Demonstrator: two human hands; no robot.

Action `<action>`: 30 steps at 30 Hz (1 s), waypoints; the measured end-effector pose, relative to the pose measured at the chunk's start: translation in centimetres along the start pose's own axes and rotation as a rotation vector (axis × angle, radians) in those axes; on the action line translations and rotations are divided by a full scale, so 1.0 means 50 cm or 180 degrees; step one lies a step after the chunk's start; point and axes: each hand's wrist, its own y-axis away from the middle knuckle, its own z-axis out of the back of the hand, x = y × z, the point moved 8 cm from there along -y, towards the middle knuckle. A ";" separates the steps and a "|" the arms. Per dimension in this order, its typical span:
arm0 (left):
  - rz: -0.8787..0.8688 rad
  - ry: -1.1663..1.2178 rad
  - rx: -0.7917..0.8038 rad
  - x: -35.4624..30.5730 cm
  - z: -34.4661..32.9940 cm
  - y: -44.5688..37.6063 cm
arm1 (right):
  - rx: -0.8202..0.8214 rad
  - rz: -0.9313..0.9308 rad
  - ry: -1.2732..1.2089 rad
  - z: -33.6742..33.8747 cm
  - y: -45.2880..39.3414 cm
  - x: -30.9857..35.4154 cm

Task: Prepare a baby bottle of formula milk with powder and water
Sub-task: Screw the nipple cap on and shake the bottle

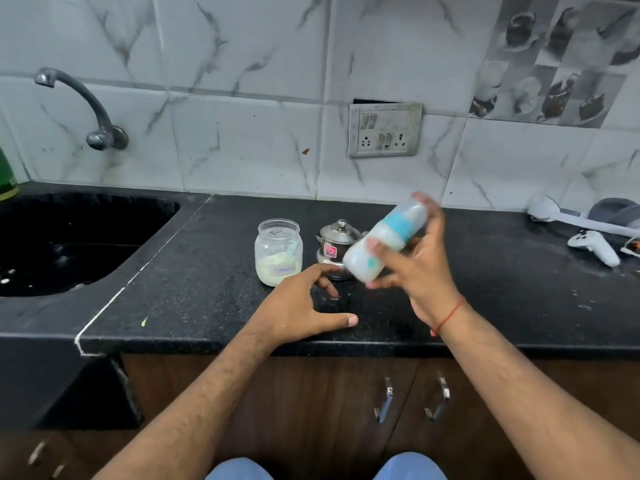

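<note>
Blurred baby bottle [384,239], right hand [420,268] gripping

Bare counter [502,289] right of the hands, formula jar [278,251] and steel pot [337,245] crowding behind, sink [69,244] far left

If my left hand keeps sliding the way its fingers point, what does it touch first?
Probably the small lidded steel pot: the left hand on the black countertop points at its base, though depth is unclear.

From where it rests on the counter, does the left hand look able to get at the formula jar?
Probably yes. The left hand lies open on the counter just in front of the formula jar, with nothing between them. The right hand holds the baby bottle off to the side.
</note>
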 end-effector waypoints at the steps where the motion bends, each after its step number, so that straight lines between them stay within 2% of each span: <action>1: -0.0008 0.0009 -0.0012 -0.002 0.001 0.000 | -0.0374 0.0073 -0.0340 0.022 -0.007 0.007; 2: -0.0005 0.0006 -0.0031 -0.001 0.001 0.000 | -0.0680 0.0036 -0.0666 0.043 -0.012 0.005; 3: -0.0015 -0.0020 -0.0046 -0.002 0.000 0.002 | -0.0748 -0.0022 -0.0660 0.046 -0.012 0.004; 6: -0.0056 -0.0169 -0.0034 -0.006 0.001 0.005 | 0.0023 -0.0130 0.0169 0.000 0.008 -0.007; 9: 0.0002 -0.0151 -0.0050 -0.002 0.003 0.000 | -0.0757 -0.0003 -0.0647 0.058 -0.004 0.003; 10: 0.0017 -0.0165 -0.0058 -0.002 0.003 0.001 | -0.0798 -0.0056 -0.0657 0.058 -0.004 0.007; 13: -0.0013 -0.0299 -0.0056 -0.005 0.003 0.004 | 0.0062 -0.0221 0.0222 0.000 0.015 -0.013; 14: -0.0008 -0.0336 -0.0056 -0.004 0.003 0.002 | -0.0061 -0.0162 0.0097 0.003 0.012 -0.014; 16: 0.0029 -0.0373 -0.0064 0.000 0.003 0.000 | -0.0601 -0.0062 -0.0646 0.038 -0.001 -0.004; 17: 0.0033 -0.0407 -0.0055 -0.002 0.001 0.002 | -0.0682 -0.0092 -0.0681 0.041 -0.004 -0.004; 20: -0.0026 -0.0547 -0.0048 -0.013 0.002 0.005 | 0.0252 -0.0362 0.0126 -0.028 0.016 -0.035; 21: -0.0042 -0.0550 -0.0045 -0.015 0.004 0.005 | 0.0189 -0.0324 0.0077 -0.027 0.017 -0.041; 24: -0.0048 -0.0541 -0.0031 -0.016 0.002 0.005 | -0.0537 -0.0153 -0.0539 0.016 0.005 -0.026; 25: -0.0054 -0.0571 -0.0029 -0.016 0.000 0.005 | -0.0413 -0.0211 -0.0361 0.006 0.004 -0.025; 27: -0.0078 -0.0599 -0.0047 -0.018 0.001 0.005 | 0.0174 -0.0476 -0.0076 -0.024 0.013 -0.046; 28: -0.0082 -0.0551 -0.0071 -0.017 0.004 0.004 | 0.0105 -0.0452 -0.0208 -0.022 0.012 -0.049; 30: -0.0052 -0.0421 -0.0085 -0.011 0.004 0.002 | -0.0403 -0.0137 -0.0574 0.008 0.003 -0.028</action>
